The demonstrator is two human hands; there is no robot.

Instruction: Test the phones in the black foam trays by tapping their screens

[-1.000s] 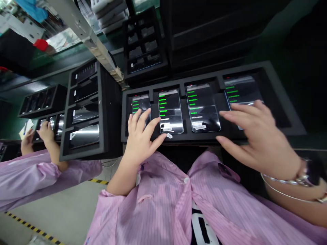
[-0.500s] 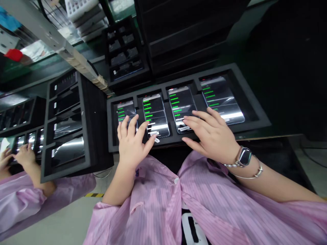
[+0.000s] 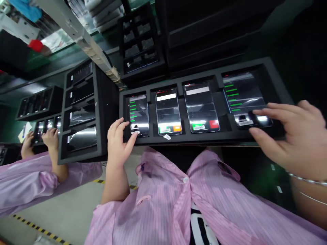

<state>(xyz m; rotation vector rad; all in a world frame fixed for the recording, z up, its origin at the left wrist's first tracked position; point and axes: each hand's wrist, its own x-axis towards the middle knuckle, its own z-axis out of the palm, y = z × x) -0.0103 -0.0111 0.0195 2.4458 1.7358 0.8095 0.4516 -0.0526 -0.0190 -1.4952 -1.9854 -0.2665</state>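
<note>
From the head camera, a black foam tray [image 3: 204, 139] lies crosswise in front of the person, holding four smartphones in a row, one to each compartment. The leftmost smartphone [image 3: 138, 115] shows lines of green text on a dark screen, and the rightmost smartphone [image 3: 242, 97] shows much the same. The two middle ones differ: the second smartphone [image 3: 168, 112] has a white bar near the top and a green and an orange button at the bottom, while the third smartphone [image 3: 201, 107] has a white bar and a green and a red button.

The left hand [image 3: 119, 137] is open, with its fingers curved and spread, and rests at the left end of the tray, just beside the leftmost smartphone. Its thumb reaches towards that phone's lower edge. The right hand [image 3: 288, 136] is open too, grasping nothing, its fingers stretched over the lower end of the rightmost smartphone – whether they touch the glass, I cannot tell. Thin bracelets [image 3: 309, 181] circle that wrist.

The person wears a pink striped smock [image 3: 153, 204]. To the left stands a stack-filled black foam tray of phones [image 3: 81, 112], and beyond it a co-worker in the same pink smock [image 3: 33, 180] has both hands over another tray – those hands are small in view.
</note>
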